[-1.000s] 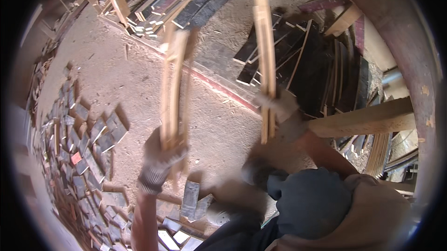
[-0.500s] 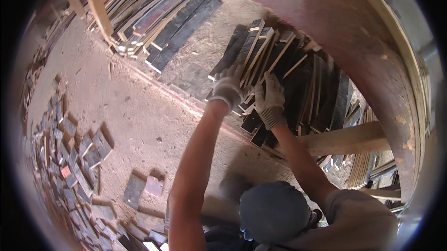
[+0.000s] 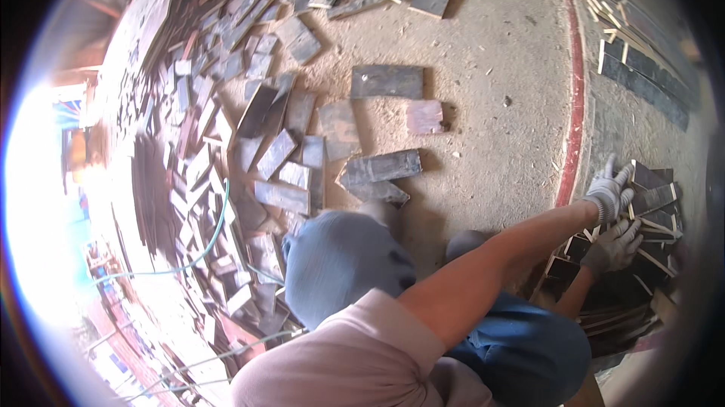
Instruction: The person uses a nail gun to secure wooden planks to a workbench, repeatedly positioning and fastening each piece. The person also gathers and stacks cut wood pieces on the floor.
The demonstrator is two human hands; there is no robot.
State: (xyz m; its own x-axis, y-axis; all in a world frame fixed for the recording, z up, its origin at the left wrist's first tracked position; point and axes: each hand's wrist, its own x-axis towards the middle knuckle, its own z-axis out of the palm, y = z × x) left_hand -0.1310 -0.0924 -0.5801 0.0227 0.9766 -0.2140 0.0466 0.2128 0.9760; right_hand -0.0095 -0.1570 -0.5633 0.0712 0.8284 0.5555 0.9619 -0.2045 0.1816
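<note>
My left hand (image 3: 610,194), in a pale knitted glove, lies at the edge of a heap of dark wooden boards (image 3: 655,197). Its fingers are spread, with some touching the nearest board ends. Just below it my right hand (image 3: 613,245), gloved in the same way, rests on the heap with its fingers stretched out over the board edges. Neither hand has a board plainly gripped. The boards lie slanted against each other, pale at their cut edges and dark on their faces. Shadow hides part of the lower heap.
A red line (image 3: 575,105) runs along the dusty floor beside the heap. More long dark boards (image 3: 642,78) lie at the far right. A large scatter of short board offcuts (image 3: 291,158) covers the left. A green hose (image 3: 215,237) crosses it. A pinkish block (image 3: 425,117) lies on the floor.
The view has swung left, so the board heap and both hands now sit at the right rim and the offcuts fill the left. Both hands stay at the boards.
</note>
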